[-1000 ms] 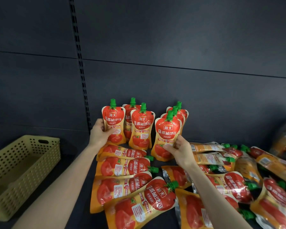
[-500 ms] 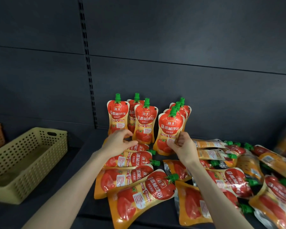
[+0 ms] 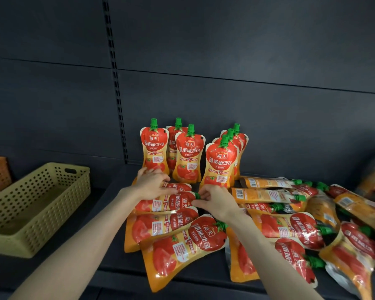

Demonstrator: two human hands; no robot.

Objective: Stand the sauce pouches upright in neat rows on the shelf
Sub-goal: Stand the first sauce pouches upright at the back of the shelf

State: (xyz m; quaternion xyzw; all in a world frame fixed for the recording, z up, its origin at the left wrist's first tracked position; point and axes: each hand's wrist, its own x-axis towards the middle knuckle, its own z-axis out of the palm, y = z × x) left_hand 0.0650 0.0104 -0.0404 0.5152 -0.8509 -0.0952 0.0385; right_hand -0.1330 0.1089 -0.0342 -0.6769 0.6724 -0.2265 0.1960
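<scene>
Just before the upright red-and-orange plastic sauce pouches [image 3: 188, 156], left hand [image 3: 152, 185] grips and right hand [image 3: 214, 200] pinches a flat-lying pouch [image 3: 171, 202], presumably to stand it.

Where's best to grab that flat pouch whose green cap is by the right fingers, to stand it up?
Grip the lying pouch by the neck under its green cap, coming from the right, where the cap points. Its wide bottom faces left, so lifting the neck should swing it upright onto that base.

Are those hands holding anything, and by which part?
The right hand pinches a lying red-and-orange plastic sauce pouch by its green cap; the left hand's grip is unclear.
</scene>
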